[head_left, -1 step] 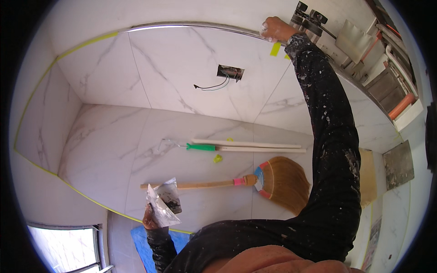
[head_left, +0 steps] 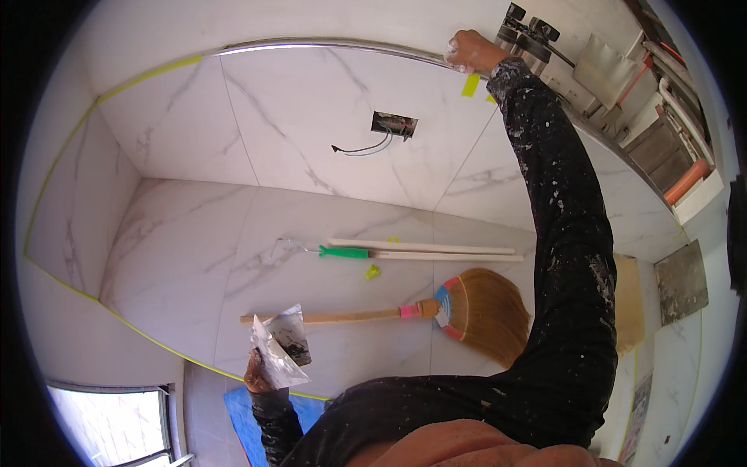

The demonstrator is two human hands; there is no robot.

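My left hand (head_left: 255, 372), low on the left, is closed round a white-smeared, angled piece with flat silvery faces (head_left: 274, 354). A dark, dirty patch shows on its inner side, and the hand's fingers are partly hidden behind it. My right arm reaches up to the far wall. There my right hand (head_left: 473, 51), spotted with white, is closed at the metal edge trim (head_left: 334, 42) above the marbled tiles. Whatever its curled fingers hold is hidden. A strip of yellow tape (head_left: 470, 85) hangs just below this hand.
On the marbled ledge (head_left: 179, 249) lie a broom (head_left: 486, 311), a roller frame with a green handle (head_left: 345, 252) and pale wooden sticks (head_left: 443, 255). Loose wires (head_left: 366, 149) stick out of a wall box (head_left: 394, 124). Beyond my right arm are a metal fixture (head_left: 525, 39) and an orange pipe (head_left: 686, 182).
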